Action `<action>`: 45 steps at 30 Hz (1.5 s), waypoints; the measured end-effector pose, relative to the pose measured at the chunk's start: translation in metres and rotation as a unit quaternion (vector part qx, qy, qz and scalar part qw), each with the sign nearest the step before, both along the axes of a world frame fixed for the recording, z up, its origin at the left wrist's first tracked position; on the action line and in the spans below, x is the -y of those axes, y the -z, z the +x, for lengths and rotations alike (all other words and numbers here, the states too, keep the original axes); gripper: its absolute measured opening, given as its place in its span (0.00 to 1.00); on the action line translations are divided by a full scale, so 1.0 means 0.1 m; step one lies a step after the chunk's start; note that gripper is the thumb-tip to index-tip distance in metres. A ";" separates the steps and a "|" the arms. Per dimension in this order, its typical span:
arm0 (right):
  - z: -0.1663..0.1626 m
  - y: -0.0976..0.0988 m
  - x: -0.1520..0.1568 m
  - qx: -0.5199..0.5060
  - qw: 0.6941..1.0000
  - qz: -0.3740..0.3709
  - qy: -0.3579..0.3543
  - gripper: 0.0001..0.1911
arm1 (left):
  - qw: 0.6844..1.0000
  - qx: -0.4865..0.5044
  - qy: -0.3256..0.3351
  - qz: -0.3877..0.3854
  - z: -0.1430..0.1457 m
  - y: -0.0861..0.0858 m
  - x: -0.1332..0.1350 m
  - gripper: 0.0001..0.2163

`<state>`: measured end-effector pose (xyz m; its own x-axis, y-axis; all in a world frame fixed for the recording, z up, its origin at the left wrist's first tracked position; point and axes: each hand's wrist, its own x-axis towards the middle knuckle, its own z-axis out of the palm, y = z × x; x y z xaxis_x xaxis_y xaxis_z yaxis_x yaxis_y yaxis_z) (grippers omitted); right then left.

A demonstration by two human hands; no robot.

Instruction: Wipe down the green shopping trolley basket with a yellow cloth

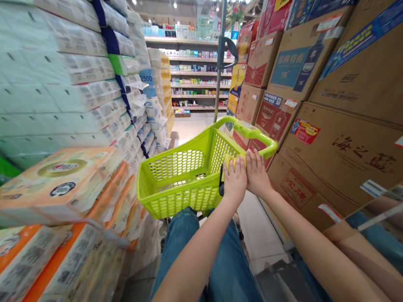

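A lime-green plastic shopping cart stands in front of my legs, turned at an angle, with its perforated walls and floor showing. My left hand is closed over the near part of its handle. Right beside it, my right hand also grips the handle, the two hands touching. A dark strap or fitting hangs by my left hand; what it is I cannot make out. The handle's far end curves away to the right of my fingers.
Tall stacks of tissue packs line the left, with orange-trimmed packs jutting out low. Cardboard cartons are piled along the right. A thin metal pole rises beyond the cart, before stocked shelves.
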<state>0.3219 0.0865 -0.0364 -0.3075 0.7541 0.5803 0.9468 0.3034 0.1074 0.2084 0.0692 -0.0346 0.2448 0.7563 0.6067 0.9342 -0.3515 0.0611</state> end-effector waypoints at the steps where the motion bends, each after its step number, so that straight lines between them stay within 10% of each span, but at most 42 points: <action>1: -0.01 -0.01 0.01 -0.007 1.000 0.001 -0.003 0.45 | 1.000 -0.009 0.003 0.001 -0.09 0.04 0.02 0.24; 15: -0.04 -0.04 0.05 -0.002 1.000 -0.005 0.008 0.50 | 0.993 -0.048 -0.104 -0.037 -1.63 0.48 0.53 0.26; 30: 0.00 0.00 0.01 0.031 0.999 0.019 0.018 0.41 | 0.999 0.036 -0.033 -0.018 0.14 -0.05 0.05 0.24; 45: -0.02 -0.05 0.06 0.010 1.000 -0.002 0.008 0.50 | 0.993 -0.053 -0.098 -0.030 -1.70 0.54 0.53 0.27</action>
